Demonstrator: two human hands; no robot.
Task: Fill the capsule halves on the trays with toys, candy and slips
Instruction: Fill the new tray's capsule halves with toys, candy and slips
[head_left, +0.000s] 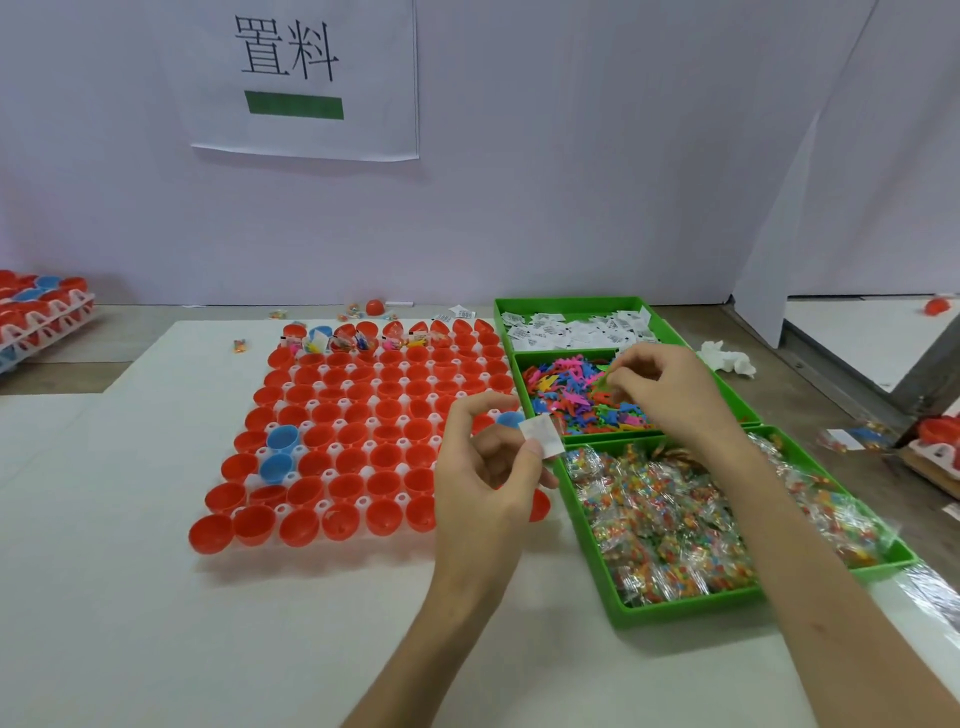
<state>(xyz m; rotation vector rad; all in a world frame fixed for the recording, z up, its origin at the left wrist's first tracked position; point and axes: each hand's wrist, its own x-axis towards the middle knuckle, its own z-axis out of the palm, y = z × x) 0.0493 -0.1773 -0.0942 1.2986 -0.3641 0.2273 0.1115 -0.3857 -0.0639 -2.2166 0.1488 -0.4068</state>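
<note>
Pinching a white slip (543, 435) in fingers of the left hand (483, 478) over the capsule tray (330, 474), right edge; farther right, clamping right hand (675, 395) fingers on a green toy (602, 383).

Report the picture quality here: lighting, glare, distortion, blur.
Head view: soft, even light, faint shadows only; the wide lens bows the straight walls of the green trays; small glints on the clear candy packets; the wall sign reads sharp; the left hand pinching a white slip and the right hand pinching a toy look slightly soft.
</note>
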